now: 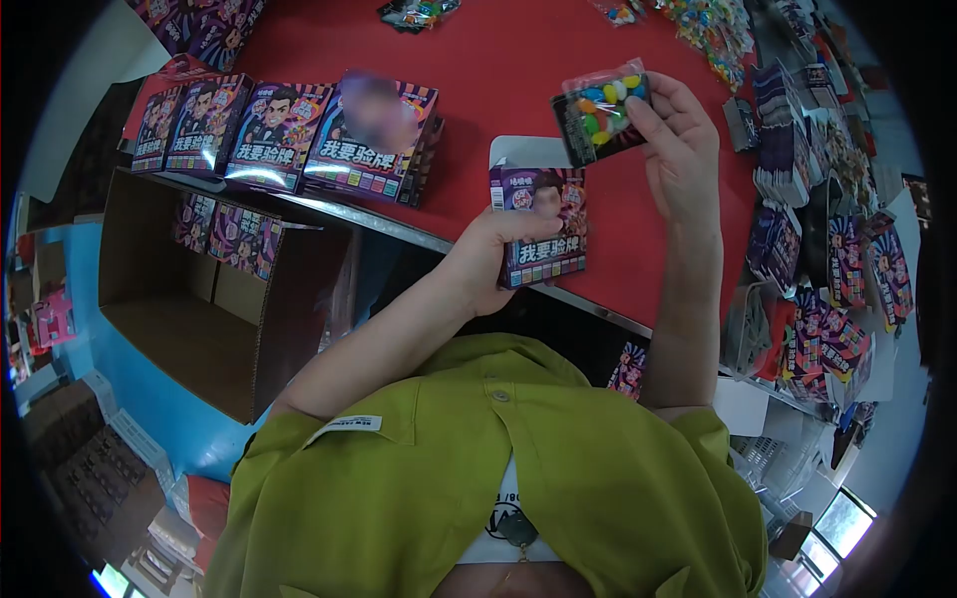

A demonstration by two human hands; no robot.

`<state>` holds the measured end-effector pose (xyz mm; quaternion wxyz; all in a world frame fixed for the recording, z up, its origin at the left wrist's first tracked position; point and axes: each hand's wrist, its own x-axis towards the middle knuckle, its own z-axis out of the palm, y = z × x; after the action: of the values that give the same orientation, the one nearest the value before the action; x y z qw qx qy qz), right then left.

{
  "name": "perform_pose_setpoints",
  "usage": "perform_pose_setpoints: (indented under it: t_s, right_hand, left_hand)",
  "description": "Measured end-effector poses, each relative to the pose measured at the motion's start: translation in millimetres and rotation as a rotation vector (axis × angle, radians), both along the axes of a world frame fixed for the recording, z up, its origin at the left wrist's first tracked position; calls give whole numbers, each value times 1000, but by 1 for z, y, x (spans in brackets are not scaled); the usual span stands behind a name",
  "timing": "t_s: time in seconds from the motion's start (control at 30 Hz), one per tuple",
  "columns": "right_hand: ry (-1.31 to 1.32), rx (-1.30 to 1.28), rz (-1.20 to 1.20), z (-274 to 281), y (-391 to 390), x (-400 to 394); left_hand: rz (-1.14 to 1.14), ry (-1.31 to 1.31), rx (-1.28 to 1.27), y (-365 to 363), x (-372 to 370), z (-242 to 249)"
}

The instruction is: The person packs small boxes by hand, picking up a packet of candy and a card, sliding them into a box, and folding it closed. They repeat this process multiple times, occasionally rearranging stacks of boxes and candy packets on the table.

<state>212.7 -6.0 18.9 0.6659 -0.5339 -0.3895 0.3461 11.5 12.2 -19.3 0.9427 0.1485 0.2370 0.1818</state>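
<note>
My left hand (488,257) grips a small purple printed box (543,244) near the front edge of the red table. The box is upright and its white lid flap (526,151) stands raised at the back. Above and to the right of it, my right hand (680,140) pinches a clear-fronted packet of colourful candies (604,112) by its right side. Part of the packet is black, and its lower corner hangs close above the box top, apart from the opening as far as I can see.
Several similar purple boxes (282,140) stand in a row at the left of the red table (469,75). An open cardboard carton (189,309) sits below them with boxes inside. Small wrapped pieces (710,40) are heaped at the far right, near stacked flat cartons (783,140).
</note>
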Motion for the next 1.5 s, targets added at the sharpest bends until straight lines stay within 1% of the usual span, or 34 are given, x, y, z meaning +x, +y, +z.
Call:
perform_pose_setpoints:
  t_s: [0.07, 0.1, 0.17, 0.27, 0.3, 0.37, 0.4, 0.43, 0.47, 0.5, 0.57, 0.63, 0.67, 0.7, 0.73, 0.77, 0.8, 0.83, 0.87, 0.9, 0.93, 0.97, 1.0, 1.03, 1.1, 1.17, 1.2, 1.27, 1.3, 1.33, 1.4, 1.43, 1.47, 1.5]
  right_hand:
    - [-328, -98, 92, 5, -2, -4]
    - [-328, -100, 91, 5, -5, -2]
    - [-341, -125, 98, 1, -7, 2]
    - [-339, -105, 102, 5, -8, -1]
    - [-338, -106, 99, 8, -10, -3]
    - [-455, -114, 216, 16, -14, -9]
    - [-456, -116, 216, 18, -16, -9]
    - [-517, -82, 280, 21, -18, -8]
    - [-577, -49, 343, 22, -19, -7]
    - [-575, -52, 340, 22, -20, -7]
    - [-809, 49, 396, 22, -22, -9]
    - [-867, 75, 414, 34, -29, -9]
    - [-922, 102, 432, 38, -35, -10]
    - [-920, 101, 435, 36, -40, -16]
    - [-1039, 57, 313, 31, -46, -25]
    - [-1157, 9, 185, 25, -52, -30]
    - [-1161, 4, 181, 14, -58, -32]
    - [-1054, -37, 129, -1, -64, -33]
    - [-945, -75, 77, -12, -69, -33]
    - [-941, -77, 73, -20, -72, -35]
    - [-942, -23, 57, -26, -75, -36]
    - [-942, 32, 37, -31, -77, -38]
    - [-937, 27, 29, -34, -78, -41]
    - [-945, 78, 13, -36, -77, -44]
    - [-955, 140, -1, -38, -76, -49]
    - [-882, 98, -153, -39, -81, -57]
    - [-880, 101, -149, -38, -82, -59]
    - [168, 237, -223, -33, -78, -65]
    - [205, 131, -149, -31, -81, -58]
    - [221, 140, -130, -33, -85, -51]
    - [623, 26, 142, -38, -93, -39]
    - [634, 48, 248, -39, -93, -34]
    - [642, 50, 277, -39, -95, -35]
    - [436, 49, 166, -39, -97, -38]
  left_hand:
    - [-179, -122, -13, 1, 0, 2]
    - [-180, -123, -15, 2, -1, 1]
    - [-305, -198, 25, 7, -5, 0]
    - [-354, -191, 58, 13, -10, 0]
    - [-357, -191, 56, 13, -8, 1]
    - [-258, -214, 158, 14, -2, 2]
    - [-280, -166, 145, 16, -3, 1]
    - [-280, -167, 145, 18, -1, 2]
    - [-286, -155, 231, 18, 0, 4]
    - [-294, -144, 316, 18, 2, 5]
    - [-295, -164, 340, 21, 6, 7]
    - [-286, -180, 365, 26, 12, 4]
    - [-276, -177, 522, 29, 17, 0]
    - [-267, -174, 679, 32, 20, -3]
    - [-267, -175, 677, 37, 23, -4]
    - [-304, -96, 825, 41, 26, -5]
    - [-341, -16, 972, 43, 29, -5]
    - [-344, -21, 972, 40, 30, -6]
    - [-258, -22, 982, 36, 31, -8]
    - [-175, -20, 990, 33, 30, -10]
    - [-181, -18, 990, 28, 27, -11]
    - [-32, -52, 966, 24, 24, -11]
    - [114, -87, 936, 19, 21, -11]
    - [106, -88, 935, 15, 21, -12]
    - [93, -118, 593, 10, 21, -11]
    - [115, -80, 623, 6, 23, -10]
    - [136, -41, 646, 2, 26, -10]
    - [158, -46, 691, -3, 28, -10]
    - [173, -51, 739, -4, 26, -10]
    - [186, -33, 753, -4, 24, -12]
    - [152, -67, 978, 0, 20, -19]
    - [195, -122, 999, -1, 21, -19]
    - [215, -103, 1011, -2, 19, -16]
    - [156, -156, 899, -2, 15, -9]
